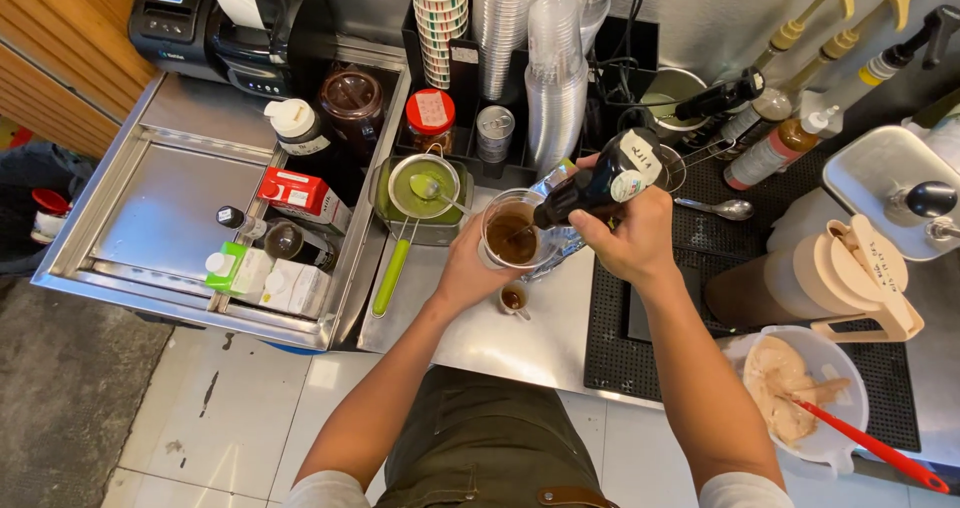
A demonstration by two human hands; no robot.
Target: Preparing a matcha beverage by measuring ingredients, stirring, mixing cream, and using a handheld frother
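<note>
Both forearms lead up to the steel counter (520, 343), where the left hand (468, 268) has its fingers wrapped round a clear plastic cup of brown liquid (512, 233), probably light, flexible and best held mid-wall, while the right hand (630, 236) clamps a tilted dark glass bottle (598, 183), likely heavy and slippery.

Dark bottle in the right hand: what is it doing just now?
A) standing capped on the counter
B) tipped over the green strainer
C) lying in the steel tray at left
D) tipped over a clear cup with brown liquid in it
D: the right hand tilts the dark bottle, neck down, over the clear cup that the left hand holds.
</note>
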